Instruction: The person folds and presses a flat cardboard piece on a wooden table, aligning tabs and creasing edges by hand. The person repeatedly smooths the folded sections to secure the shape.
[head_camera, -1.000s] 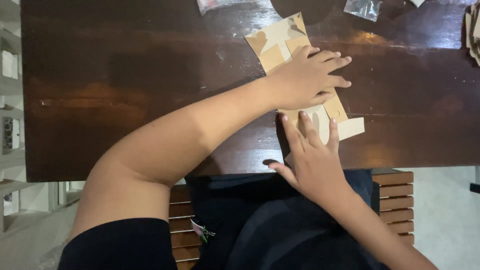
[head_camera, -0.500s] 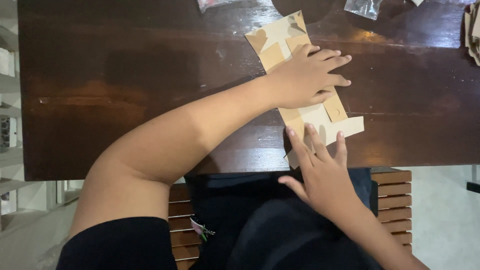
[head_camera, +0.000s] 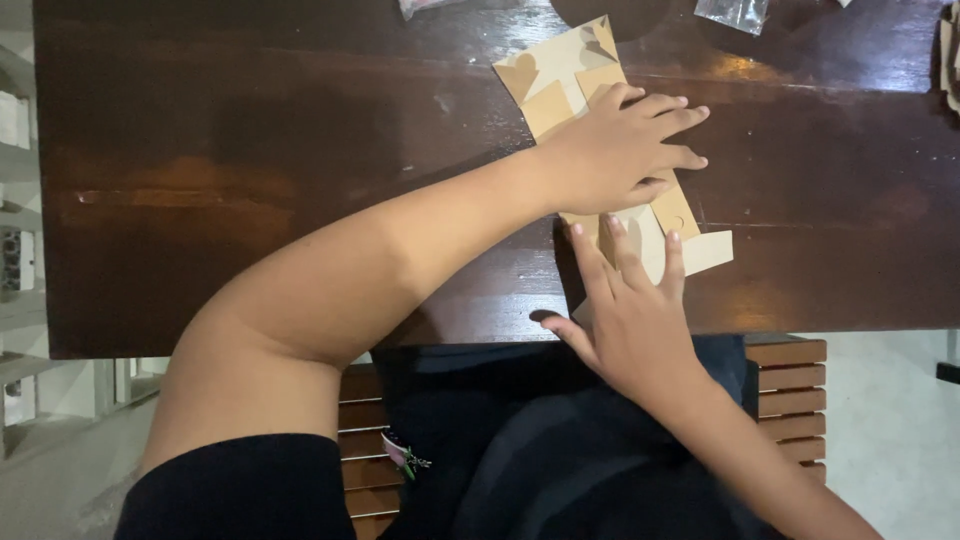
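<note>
Flat tan-and-white carton blank (head_camera: 560, 75) mid-table; clear plastic packets (head_camera: 733, 12) at far edge

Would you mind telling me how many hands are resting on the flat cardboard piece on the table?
2. The left hand presses flat on the middle of the cardboard piece; the right hand rests its fingertips on the near end, by the table edge.

Tan-and-cream cardboard cutout (head_camera: 565, 75) on a dark brown wooden table (head_camera: 250, 150).
</note>
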